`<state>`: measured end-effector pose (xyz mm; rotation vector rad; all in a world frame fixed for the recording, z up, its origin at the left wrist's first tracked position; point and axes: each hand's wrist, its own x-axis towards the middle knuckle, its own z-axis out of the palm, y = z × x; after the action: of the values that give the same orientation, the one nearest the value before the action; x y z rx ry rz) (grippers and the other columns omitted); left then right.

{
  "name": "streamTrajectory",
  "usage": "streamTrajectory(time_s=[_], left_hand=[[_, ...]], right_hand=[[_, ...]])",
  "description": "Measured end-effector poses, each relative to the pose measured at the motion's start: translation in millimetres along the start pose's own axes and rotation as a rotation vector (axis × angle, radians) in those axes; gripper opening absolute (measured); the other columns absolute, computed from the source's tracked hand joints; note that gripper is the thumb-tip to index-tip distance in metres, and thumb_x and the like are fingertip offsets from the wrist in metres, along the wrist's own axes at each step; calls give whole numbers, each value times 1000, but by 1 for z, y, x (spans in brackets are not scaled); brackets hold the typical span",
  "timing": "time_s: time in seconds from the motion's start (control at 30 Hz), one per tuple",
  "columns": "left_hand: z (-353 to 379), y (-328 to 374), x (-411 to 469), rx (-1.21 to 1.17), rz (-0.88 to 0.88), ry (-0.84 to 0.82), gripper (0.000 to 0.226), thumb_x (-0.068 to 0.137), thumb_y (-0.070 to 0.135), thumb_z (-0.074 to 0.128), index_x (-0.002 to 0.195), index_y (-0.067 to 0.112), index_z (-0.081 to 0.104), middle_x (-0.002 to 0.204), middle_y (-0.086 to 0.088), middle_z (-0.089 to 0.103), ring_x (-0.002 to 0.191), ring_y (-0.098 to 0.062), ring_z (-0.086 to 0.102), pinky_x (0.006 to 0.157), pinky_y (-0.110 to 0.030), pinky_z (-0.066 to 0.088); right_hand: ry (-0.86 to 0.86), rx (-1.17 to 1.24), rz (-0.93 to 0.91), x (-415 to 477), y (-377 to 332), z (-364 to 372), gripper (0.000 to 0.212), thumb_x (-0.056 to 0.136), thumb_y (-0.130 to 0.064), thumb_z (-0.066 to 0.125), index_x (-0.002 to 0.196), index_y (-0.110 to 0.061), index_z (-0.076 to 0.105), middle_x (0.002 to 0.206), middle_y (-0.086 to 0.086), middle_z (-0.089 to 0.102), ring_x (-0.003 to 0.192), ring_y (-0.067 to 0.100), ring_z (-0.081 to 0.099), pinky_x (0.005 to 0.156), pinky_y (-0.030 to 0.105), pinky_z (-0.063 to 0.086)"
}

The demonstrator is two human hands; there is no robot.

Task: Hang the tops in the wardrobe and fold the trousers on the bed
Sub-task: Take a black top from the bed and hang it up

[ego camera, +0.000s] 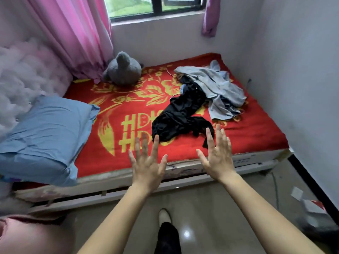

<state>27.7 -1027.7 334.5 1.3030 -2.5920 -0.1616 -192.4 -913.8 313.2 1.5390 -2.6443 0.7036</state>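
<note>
1. Both hands are spread wide with straight fingers and hold nothing. The left hand [146, 165] and the right hand [217, 156] reach out over the near edge of the bed [256, 136], backs toward the camera.
2. Just beyond the fingertips lies a crumpled black garment [179, 114], its loose end nearest the right hand. I cannot tell whether the fingers touch it.
3. A heap of grey and blue clothes [218, 85] sits behind it, partly over its far end, toward the far right corner of the bed.
4. The step in hand looks like picking up the black piece. Take it at two separate points and lift it clear of the heap so nothing drags along. Then shake it open to see whether it is a top or trousers.
5. For folding, the red stretch left of the clothes is open bedding. The blue pillow [45, 132] bounds it at the left and the grey soft toy [122, 70] at the far side.
6. The wall [293, 70] runs tight along the bed's right side, so swing cloth leftward or toward the body. The floor [211, 202] in front gives standing room, and no wardrobe is in view
</note>
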Motion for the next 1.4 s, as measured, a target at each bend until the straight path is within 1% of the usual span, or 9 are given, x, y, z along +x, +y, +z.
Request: streamTrajectory(time_s=[0.2,0.33,0.43,0.63,0.87,0.93,1.1,1.23,1.4], left_hand=[[47,15,161,-49,32,-99,74,97,62,29,152,42,-15,156,3,-39,143,-23,-35,116,-64,-2],[57,32,268,-20,86,-133,72,96,63,24,151,44,-18,155,3,-40,143,-24,-35,115,-65,1],[71,52,326,8,120,-183,72,97,63,24,150,44,-21,153,2,-42,142,-25,-37,114,-64,-1],[134,96,391,55,42,-305,79,96,65,26,149,38,-27,154,0,-42,147,-29,-26,117,-64,6],[177,132,420,103,-184,-402,86,97,61,32,145,35,-33,154,-3,-41,149,-30,-18,117,-60,13],[177,128,432,103,-229,-399,86,97,60,34,146,34,-32,158,-4,-35,150,-29,-16,117,-58,13],[173,79,445,50,-354,-368,83,97,56,40,154,33,-16,163,-6,-19,151,-27,-7,118,-52,17],[179,16,459,23,-419,-448,83,97,56,40,154,33,-15,163,-7,-18,151,-28,-5,120,-49,16],[221,-66,484,-109,-507,-534,85,96,55,43,155,30,-13,164,-9,-11,151,-31,1,117,-50,21]], right_hand=[[-25,-73,126,125,47,15,91,94,-51,54,160,-22,-2,164,14,-16,153,34,-5,123,53,7],[-13,-94,173,202,75,13,90,94,-50,55,160,-23,0,164,13,-17,153,35,-2,123,51,6],[-11,-83,213,238,105,15,92,94,-51,54,159,-26,-7,163,10,-22,153,34,-4,122,49,3],[-63,-36,242,296,194,40,96,92,-49,58,158,-27,-9,162,8,-25,153,34,-1,123,49,7],[-294,12,191,380,266,81,97,94,-51,53,156,-24,-17,163,13,-23,153,33,-7,124,47,4],[-333,40,163,408,266,92,97,94,-50,54,155,-24,-18,163,14,-20,153,33,-5,123,46,4],[-399,62,112,453,226,125,93,95,-47,52,157,-24,-13,163,16,-19,153,33,-3,124,45,9],[-398,64,95,467,184,155,91,96,-46,50,157,-27,-16,163,14,-22,153,32,-5,124,45,7],[-383,21,180,456,135,211,90,95,-47,53,158,-25,-8,164,16,-16,153,34,2,122,42,11]])
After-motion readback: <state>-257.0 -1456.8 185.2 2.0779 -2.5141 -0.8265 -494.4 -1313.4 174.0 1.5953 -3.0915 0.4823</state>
